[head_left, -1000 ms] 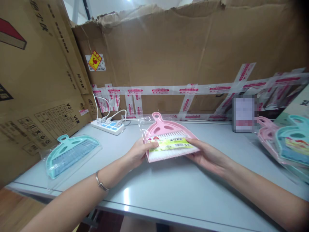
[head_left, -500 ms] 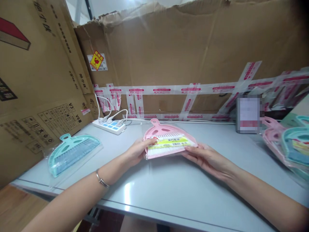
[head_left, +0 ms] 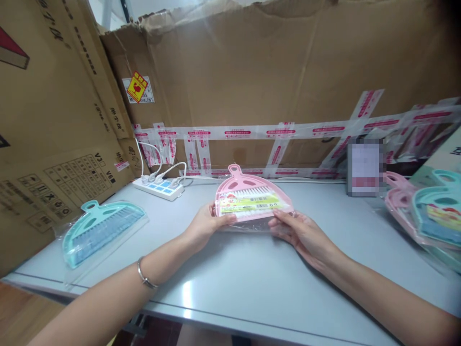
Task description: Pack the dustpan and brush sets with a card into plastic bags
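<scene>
A pink dustpan and brush set point(head_left: 248, 185) in clear plastic wrap is held up just above the table, its looped handle pointing away from me. A yellow printed label point(head_left: 262, 204) lies across its white bristles. My left hand point(head_left: 207, 222) grips the left lower corner, thumb on the front and fingers behind. With thumb and fingers, my right hand point(head_left: 298, 230) pinches the lower right edge. Loose wrap hangs below the bristles between both hands. A turquoise wrapped dustpan set point(head_left: 103, 230) rests on the table to my left.
On the right, several pink and turquoise dustpan sets point(head_left: 441, 211) lie piled up. A white power strip point(head_left: 158, 186) with plugged cables sits at the back left. A blurred upright device point(head_left: 365, 168) stands at the back right. Large cardboard boxes point(head_left: 230, 81) wall in the grey table point(head_left: 252, 278).
The pink set has tilted up to face me more and risen slightly. My left thumb has slid from the label down to the lower edge. The view has shifted a little to the right.
</scene>
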Demonstrator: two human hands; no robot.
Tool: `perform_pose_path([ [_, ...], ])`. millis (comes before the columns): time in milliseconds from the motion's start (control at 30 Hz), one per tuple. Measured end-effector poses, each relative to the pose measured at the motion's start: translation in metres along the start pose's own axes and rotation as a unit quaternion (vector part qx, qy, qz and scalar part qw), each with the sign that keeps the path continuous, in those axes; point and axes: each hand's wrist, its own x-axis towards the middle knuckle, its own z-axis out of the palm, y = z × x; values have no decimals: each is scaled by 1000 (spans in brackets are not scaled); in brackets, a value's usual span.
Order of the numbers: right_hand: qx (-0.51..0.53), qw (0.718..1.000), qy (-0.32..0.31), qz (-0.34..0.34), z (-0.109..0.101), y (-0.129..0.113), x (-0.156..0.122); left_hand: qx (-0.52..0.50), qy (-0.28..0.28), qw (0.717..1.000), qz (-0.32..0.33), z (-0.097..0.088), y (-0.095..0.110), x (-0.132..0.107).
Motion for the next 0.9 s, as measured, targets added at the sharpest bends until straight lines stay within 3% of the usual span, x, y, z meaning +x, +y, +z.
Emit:
perform_pose_path([
  [200,74,997,-8,9,1,-1,1,2,-74,997,30,3,7,-4],
  [433,36,999,-19,13,3,-2,1,2,42,999,-10,1,4,0],
  [533,57,998,-14,15,4,-1,2,5,54,997,-57,2,3,2],
  [633,96,995,4,17,4,-1,3,17,21,997,-70,1,0,2],
  [767,127,991,20,30,1,-4,4,61,-31,997,-24,-7,6,-3],
  [900,138,989,30,47,1,-10,1,125,-147,980,43,-12,18,-10],
])
